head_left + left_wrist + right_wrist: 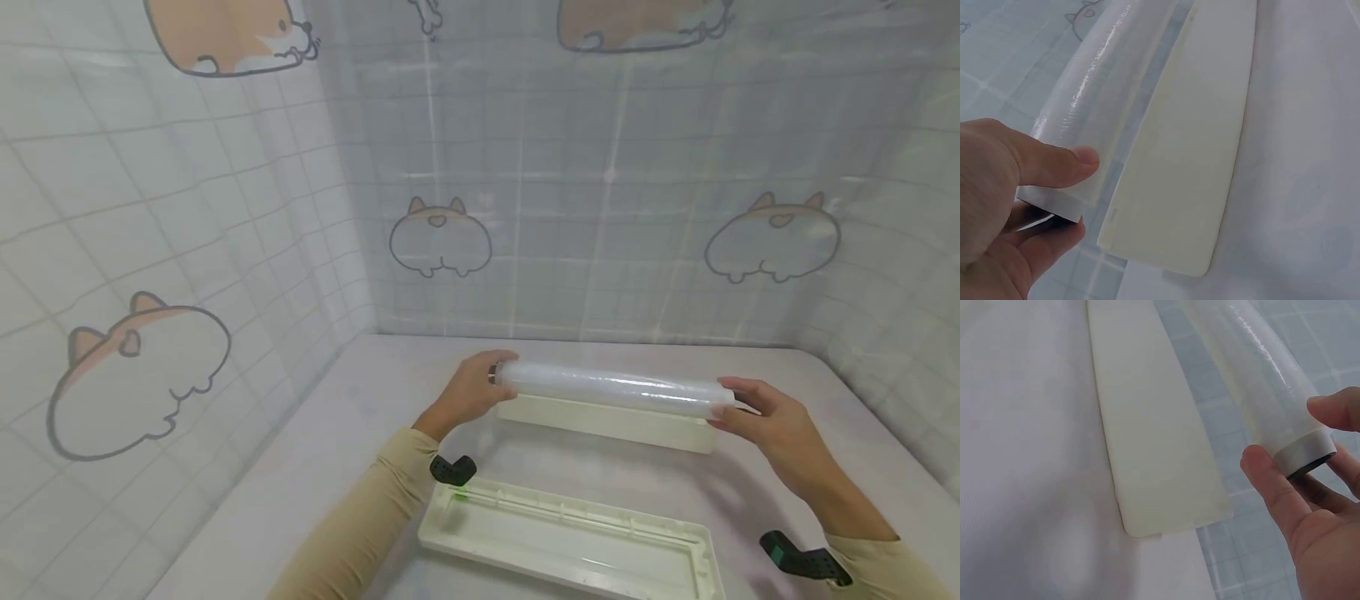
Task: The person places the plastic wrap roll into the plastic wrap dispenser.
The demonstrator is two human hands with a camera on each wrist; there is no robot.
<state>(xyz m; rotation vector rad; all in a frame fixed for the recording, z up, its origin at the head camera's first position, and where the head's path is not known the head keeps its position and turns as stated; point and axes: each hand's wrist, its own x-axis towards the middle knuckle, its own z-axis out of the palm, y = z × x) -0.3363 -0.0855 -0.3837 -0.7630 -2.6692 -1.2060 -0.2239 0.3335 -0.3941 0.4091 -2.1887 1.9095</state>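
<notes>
A roll of clear plastic wrap point(615, 389) is held up level between both hands, above a long cream-white box point(600, 423). Its left end is gripped by my left hand point(472, 387), whose thumb lies along the film in the left wrist view. My right hand point(776, 425) pinches the other end between thumb and fingers. In the right wrist view the dark hollow of the core point(1313, 464) shows at that end. Nearer to me lies a cream-white lid point(555, 575), with its ribbed inner side up and a small green piece point(461, 493) at its left end.
Everything stands on a pale tabletop point(360, 400). A grey-white gridded curtain point(592, 275) with cartoon corgi prints hangs behind it and at both sides. Dark wrist mounts point(453, 471) sit on both forearms.
</notes>
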